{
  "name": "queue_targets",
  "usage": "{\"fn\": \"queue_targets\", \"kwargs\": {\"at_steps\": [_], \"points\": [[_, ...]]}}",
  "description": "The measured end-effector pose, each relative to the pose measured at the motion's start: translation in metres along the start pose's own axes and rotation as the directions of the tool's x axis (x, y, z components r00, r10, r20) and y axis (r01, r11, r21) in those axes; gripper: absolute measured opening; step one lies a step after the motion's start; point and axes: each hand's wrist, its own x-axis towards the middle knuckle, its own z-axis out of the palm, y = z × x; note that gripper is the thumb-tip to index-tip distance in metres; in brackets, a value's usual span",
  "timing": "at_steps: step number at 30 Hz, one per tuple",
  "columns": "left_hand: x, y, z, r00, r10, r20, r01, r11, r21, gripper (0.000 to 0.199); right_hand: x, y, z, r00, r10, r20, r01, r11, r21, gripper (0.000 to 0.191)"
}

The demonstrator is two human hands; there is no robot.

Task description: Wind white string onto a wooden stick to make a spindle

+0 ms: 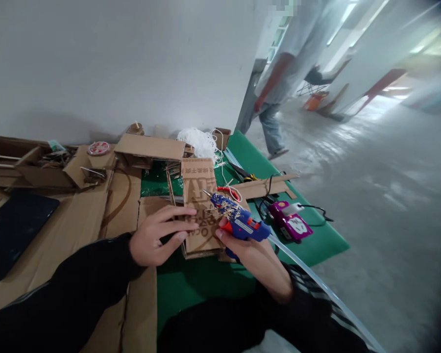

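Note:
My right hand (242,247) is wrapped round the handle of a blue glue gun (242,220), whose metal nozzle points up and left. Pale crumbs stick to the gun's barrel, and a long clear glue stick (316,282) trails from its back end. Below the nozzle lies a printed cardboard box (198,184). My left hand (161,235) rests at the left side of this box, fingers stretched out and apart over its top. Whether the fingertips press on the cardboard I cannot tell.
Behind the box are tangled white string (198,142) and a cardboard piece (150,147). Pliers (248,175), cardboard strips (268,186) and a purple device (288,220) with a black cable lie rightward. A dark tablet-like slab (16,235) lies left. A person (275,93) walks beyond the table.

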Motion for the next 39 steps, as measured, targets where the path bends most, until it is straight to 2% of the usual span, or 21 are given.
{"fn": "queue_targets", "kwargs": {"at_steps": [2,4,6,7,10,12,17,23,27,30,32,36,39], "points": [[0.002,0.006,0.0,0.988,-0.144,-0.062,0.146,0.989,0.022,0.028,-0.001,-0.002,0.0,1.0,0.001,0.006,-0.002,0.999,0.036,0.018],[0.005,0.01,0.0,0.956,-0.255,-0.144,0.27,0.958,0.097,0.031,-0.002,-0.001,-0.002,1.0,0.013,-0.002,-0.013,0.998,0.065,0.019],[0.007,0.011,0.001,0.926,-0.318,-0.205,0.354,0.918,0.176,0.034,-0.004,-0.001,-0.003,0.999,0.025,-0.025,-0.023,0.997,0.067,0.018],[0.008,0.01,0.002,0.925,-0.322,-0.2,0.362,0.907,0.215,0.031,-0.005,0.0,-0.003,0.999,0.024,-0.034,-0.022,0.998,0.059,0.018],[0.009,0.008,0.004,0.956,-0.284,-0.077,0.294,0.906,0.304,0.018,-0.007,0.001,-0.002,0.999,0.005,-0.034,-0.005,1.0,0.02,0.016],[0.01,0.007,0.006,0.97,-0.243,-0.027,0.238,0.916,0.324,0.022,-0.007,0.001,-0.001,1.0,-0.006,-0.022,0.006,1.0,-0.002,0.014],[0.011,0.002,0.012,0.983,-0.18,-0.04,0.182,0.921,0.343,0.035,-0.008,0.0,-0.001,1.0,-0.029,-0.007,0.029,0.999,-0.018,0.013],[0.007,-0.013,0.012,1.0,-0.027,-0.011,0.029,0.932,0.362,0.061,-0.016,-0.003,-0.007,1.0,-0.021,-0.002,0.021,0.997,-0.074,0.016],[0.007,-0.012,0.008,1.0,0.022,-0.004,-0.018,0.911,0.413,0.051,-0.02,-0.002,-0.006,0.999,0.023,-0.047,-0.028,0.994,-0.102,0.019],[0.006,-0.006,0.006,0.996,0.089,-0.016,-0.07,0.876,0.477,0.034,-0.021,0.003,-0.006,0.998,-0.001,-0.061,-0.006,0.994,-0.11,0.017],[0.006,-0.003,0.007,0.995,0.1,-0.012,-0.084,0.893,0.443,0.028,-0.02,0.006,-0.006,0.998,-0.006,-0.055,0.001,0.996,-0.087,0.018],[0.006,-0.002,0.013,0.997,0.077,0.022,-0.08,0.938,0.337,0.042,-0.019,0.009,-0.008,0.999,0.017,-0.034,-0.019,0.998,-0.061,0.019],[0.006,-0.005,0.013,0.998,0.061,0.031,-0.068,0.94,0.333,0.05,-0.02,0.007,-0.009,0.999,-0.019,-0.048,0.016,0.998,-0.054,0.017]]}}
